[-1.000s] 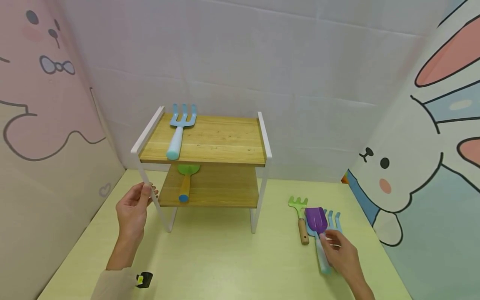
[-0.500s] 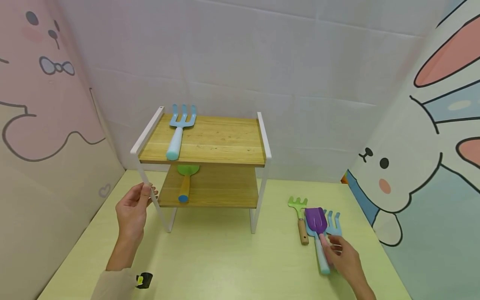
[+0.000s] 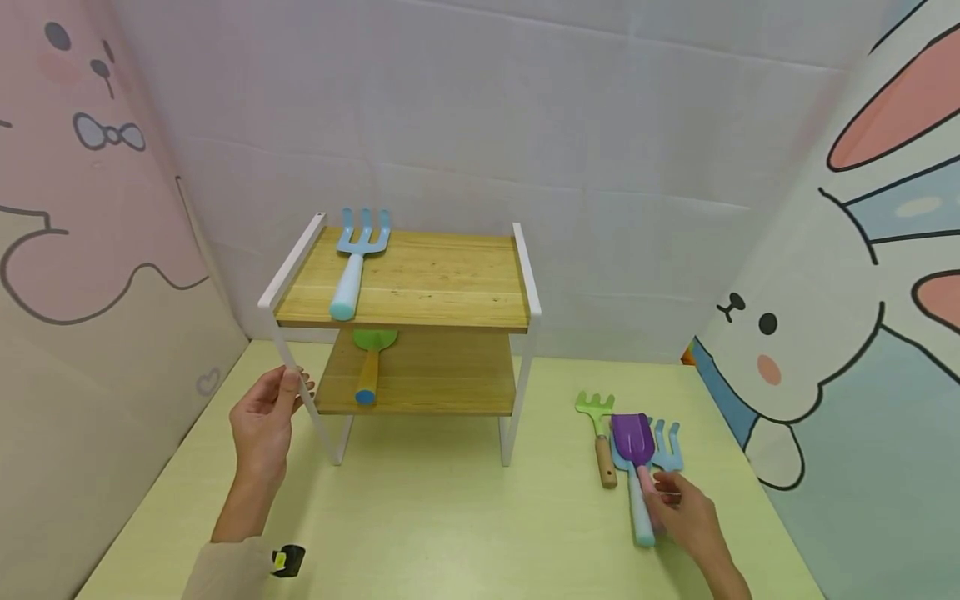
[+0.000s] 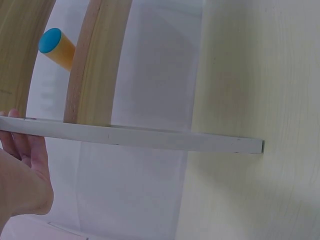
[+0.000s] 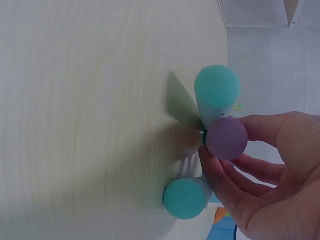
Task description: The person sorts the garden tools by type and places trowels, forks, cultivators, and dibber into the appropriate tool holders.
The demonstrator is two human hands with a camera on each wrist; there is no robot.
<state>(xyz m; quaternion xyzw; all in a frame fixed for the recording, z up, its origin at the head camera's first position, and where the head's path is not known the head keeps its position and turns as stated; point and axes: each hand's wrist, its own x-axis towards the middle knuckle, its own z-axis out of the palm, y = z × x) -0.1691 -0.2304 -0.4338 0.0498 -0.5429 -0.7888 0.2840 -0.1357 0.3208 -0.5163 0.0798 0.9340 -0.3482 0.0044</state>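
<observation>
My left hand (image 3: 264,421) grips the white left leg of the two-tier shelf (image 3: 442,283); in the left wrist view its fingers wrap the white bar (image 4: 150,138). At the right, my right hand (image 3: 686,512) pinches the pink handle of a purple shovel (image 3: 633,438), whose round handle end (image 5: 226,138) shows between thumb and fingers in the right wrist view. The shovel overlaps a blue tool with a pale handle (image 3: 641,508) and lies beside a blue fork (image 3: 667,448). A green fork (image 3: 604,450) with a wooden handle lies just left of them.
A light blue fork (image 3: 354,271) lies on the shelf's top tier at the left. Below it, on the lower tier, is a green tool with an orange handle (image 3: 368,375). A small black object (image 3: 288,561) is by the left sleeve. Walls with cartoon prints stand around the table.
My right hand has shifted slightly down along the pink handle, uncovering more of its upper part. My left hand stays on the shelf leg.
</observation>
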